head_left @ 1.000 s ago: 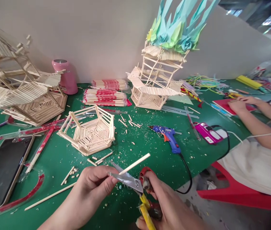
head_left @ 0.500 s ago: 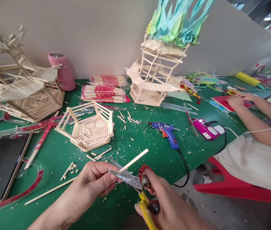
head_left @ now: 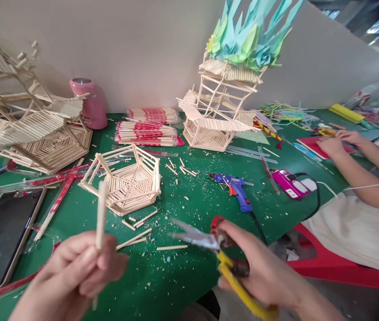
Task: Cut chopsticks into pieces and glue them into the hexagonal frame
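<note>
Pinched between the thumb and fingers of my left hand (head_left: 78,267) is a thin wooden stick (head_left: 101,214), held upright at the lower left. My right hand (head_left: 252,263) grips a pair of scissors (head_left: 199,236) with red and yellow handles; the blades point left and stand slightly apart with nothing between them. Below the blades a short cut stick (head_left: 172,247) lies on the green table (head_left: 169,285). Behind my left hand sits a low stick frame (head_left: 125,183) with a woven-looking base. Several cut pieces lie around it.
A blue glue gun (head_left: 232,187) lies right of centre, its cable trailing off the edge. Stick towers stand at left (head_left: 35,125) and back (head_left: 222,107). A phone (head_left: 5,232), stick packs (head_left: 147,133) and a pink bottle (head_left: 90,104) are around. Another person's hands (head_left: 333,145) rest on a red booklet.
My left hand has moved left, away from the scissors, and its stick now stands upright. The scissors have shifted right. A short stick piece now lies on the table below the blades.
</note>
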The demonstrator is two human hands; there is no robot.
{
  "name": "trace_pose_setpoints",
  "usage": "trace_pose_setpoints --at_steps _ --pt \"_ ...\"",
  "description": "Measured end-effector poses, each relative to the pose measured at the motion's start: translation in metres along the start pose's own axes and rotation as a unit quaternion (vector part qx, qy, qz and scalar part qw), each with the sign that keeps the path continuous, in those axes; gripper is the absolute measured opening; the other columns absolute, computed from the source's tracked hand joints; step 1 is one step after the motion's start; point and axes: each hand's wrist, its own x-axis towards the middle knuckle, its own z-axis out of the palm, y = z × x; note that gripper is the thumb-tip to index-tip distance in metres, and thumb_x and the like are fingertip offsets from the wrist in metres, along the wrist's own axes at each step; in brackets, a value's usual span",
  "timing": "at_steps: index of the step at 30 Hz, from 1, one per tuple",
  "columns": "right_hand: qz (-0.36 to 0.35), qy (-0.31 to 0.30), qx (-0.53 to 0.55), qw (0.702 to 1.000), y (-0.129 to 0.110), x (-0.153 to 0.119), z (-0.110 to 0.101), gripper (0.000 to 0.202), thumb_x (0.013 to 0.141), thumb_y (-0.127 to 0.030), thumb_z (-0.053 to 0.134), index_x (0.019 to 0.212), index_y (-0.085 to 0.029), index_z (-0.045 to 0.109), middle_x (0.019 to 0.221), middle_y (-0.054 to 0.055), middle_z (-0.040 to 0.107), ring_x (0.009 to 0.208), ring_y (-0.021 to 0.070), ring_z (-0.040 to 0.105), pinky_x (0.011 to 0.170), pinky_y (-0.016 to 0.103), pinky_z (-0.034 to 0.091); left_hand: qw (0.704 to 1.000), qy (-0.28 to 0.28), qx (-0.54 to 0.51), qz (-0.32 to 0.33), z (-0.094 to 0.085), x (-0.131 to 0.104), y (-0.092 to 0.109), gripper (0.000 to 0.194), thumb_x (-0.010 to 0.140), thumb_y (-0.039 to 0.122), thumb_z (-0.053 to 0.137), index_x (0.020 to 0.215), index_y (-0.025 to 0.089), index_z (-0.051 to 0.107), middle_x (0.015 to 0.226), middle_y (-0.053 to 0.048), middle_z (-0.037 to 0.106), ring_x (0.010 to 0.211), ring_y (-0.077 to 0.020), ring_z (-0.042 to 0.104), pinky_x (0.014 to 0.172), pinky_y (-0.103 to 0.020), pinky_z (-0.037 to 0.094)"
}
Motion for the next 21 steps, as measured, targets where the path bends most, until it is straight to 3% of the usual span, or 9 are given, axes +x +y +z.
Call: trace_pose_setpoints --at_steps 4,7,9,11,14,15,17,19,21 --pt "0.046 0.089 -0.135 0.986 0.026 0.017 -0.001 0.043 0.071 -0.042 0.062 0.105 -0.017 0.052 0.098 0.011 0.066 0.09 0.0279 0.063 0.075 0.038 0.051 0.972 0.065 0.225 0.035 0.003 0.004 0.002 0.032 0.079 0.047 0.059 0.065 0.02 0.065 0.048 0.003 0.044 0.045 -0.009 0.034 0.04 -0.021 0.028" --pt "0.034 0.083 -0.187 0.978 0.041 0.032 -0.001 0.053 0.073 -0.041 0.06 0.114 -0.011 0.049 0.111 0.017 0.063 0.104 0.031 0.06 0.085 0.042 0.049 0.89 0.088 0.421 0.149 0.017 0.014 -0.001 0.025 0.082 0.036 0.055 0.069 0.018 0.067 0.055 0.0 0.06 0.048 -0.0114 0.05 0.043 -0.021 0.038" --pt "0.012 0.097 -0.212 0.972 0.045 0.036 -0.001 0.054 0.071 -0.041 0.062 0.114 -0.009 0.051 0.112 0.019 0.062 0.103 0.0328 0.06 0.084 0.044 0.05 0.832 0.095 0.493 0.236 0.024 0.019 -0.004 0.019 0.084 0.027 0.052 0.077 0.018 0.068 0.064 -0.002 0.068 0.053 -0.013 0.059 0.049 -0.021 0.045" --pt "-0.043 0.158 -0.221 0.962 0.038 0.034 0.002 0.043 0.074 -0.039 0.062 0.107 -0.012 0.056 0.108 0.017 0.064 0.099 0.0319 0.062 0.08 0.044 0.052 0.787 0.095 0.533 0.296 0.025 0.021 -0.006 0.018 0.086 0.021 0.049 0.083 0.018 0.067 0.07 -0.003 0.07 0.059 -0.0136 0.064 0.055 -0.021 0.049" --pt "-0.21 0.285 -0.169 0.92 0.008 0.025 0.013 0.023 0.084 -0.028 0.056 0.104 -0.018 0.058 0.102 0.011 0.065 0.097 0.0247 0.06 0.084 0.039 0.05 0.739 0.068 0.591 0.316 0.024 0.021 -0.01 0.021 0.088 0.019 0.046 0.081 0.017 0.065 0.068 -0.004 0.068 0.056 -0.015 0.063 0.052 -0.024 0.049" --pt "-0.266 0.29 -0.148 0.907 -0.004 0.023 0.018 0.022 0.085 -0.024 0.056 0.106 -0.018 0.059 0.102 0.01 0.065 0.098 0.0234 0.059 0.085 0.038 0.048 0.724 0.059 0.611 0.315 0.024 0.02 -0.011 0.023 0.089 0.019 0.044 0.079 0.017 0.065 0.066 -0.004 0.067 0.055 -0.0159 0.062 0.05 -0.025 0.048" --pt "-0.334 0.216 -0.147 0.906 -0.026 0.023 0.031 0.026 0.086 -0.022 0.056 0.111 -0.017 0.059 0.107 0.009 0.064 0.101 0.0238 0.055 0.087 0.039 0.044 0.694 0.044 0.644 0.318 0.024 0.019 -0.013 0.026 0.089 0.018 0.042 0.077 0.016 0.064 0.064 -0.005 0.065 0.053 -0.0177 0.061 0.048 -0.028 0.046" --pt "-0.345 0.166 -0.154 0.911 -0.038 0.028 0.045 0.024 0.089 -0.022 0.052 0.111 -0.017 0.061 0.103 0.008 0.066 0.092 0.0226 0.056 0.078 0.036 0.044 0.669 0.032 0.668 0.325 0.023 0.018 -0.016 0.027 0.089 0.016 0.039 0.076 0.016 0.063 0.061 -0.004 0.063 0.052 -0.0186 0.06 0.047 -0.03 0.045" --pt "-0.353 0.137 -0.154 0.912 -0.042 0.035 0.059 0.022 0.093 -0.022 0.045 0.102 -0.017 0.065 0.08 0.005 0.066 0.07 0.0184 0.053 0.063 0.031 0.041 0.657 0.028 0.681 0.323 0.02 0.016 -0.019 0.027 0.089 0.014 0.038 0.077 0.016 0.062 0.059 -0.003 0.061 0.049 -0.018 0.058 0.047 -0.029 0.043"
